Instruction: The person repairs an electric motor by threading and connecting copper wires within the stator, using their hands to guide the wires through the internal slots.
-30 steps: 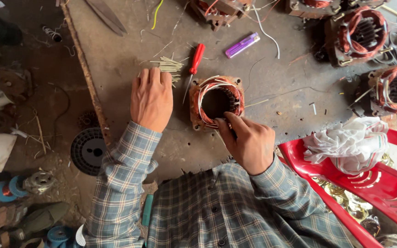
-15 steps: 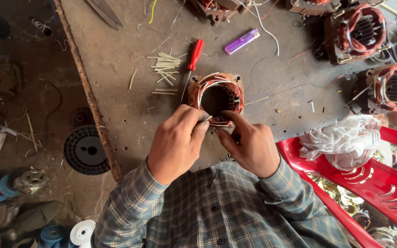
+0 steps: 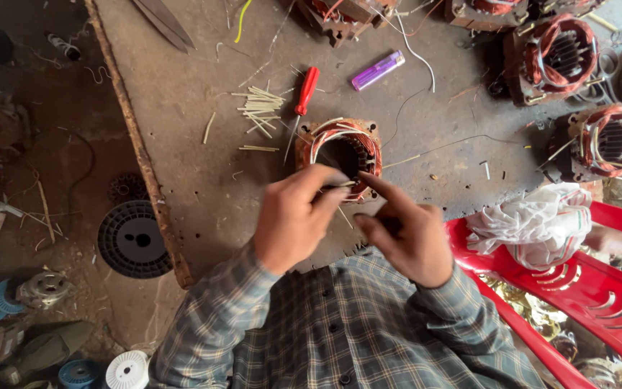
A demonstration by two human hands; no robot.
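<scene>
A motor stator (image 3: 340,148) with copper windings and pale leads stands on the grey worktable (image 3: 196,94) just in front of me. My left hand (image 3: 293,216) pinches a thin pale sliver at the stator's near rim, thumb and fingers closed on it. My right hand (image 3: 404,234) is beside it, forefinger stretched toward the same spot on the rim, the other fingers curled. A pile of pale slivers (image 3: 257,112) and a red-handled screwdriver (image 3: 304,97) lie just beyond the stator.
A purple lighter (image 3: 377,70) lies farther back. More wound stators (image 3: 559,54) (image 3: 610,140) stand at the right. A white cloth (image 3: 538,223) rests on a red plastic chair (image 3: 599,288). A black spool (image 3: 132,239) and wire reels lie on the floor at left.
My left hand left the table by the slivers and came to the stator's near rim, now pinching a sliver. My right hand stayed at the rim, its forefinger now extended.
</scene>
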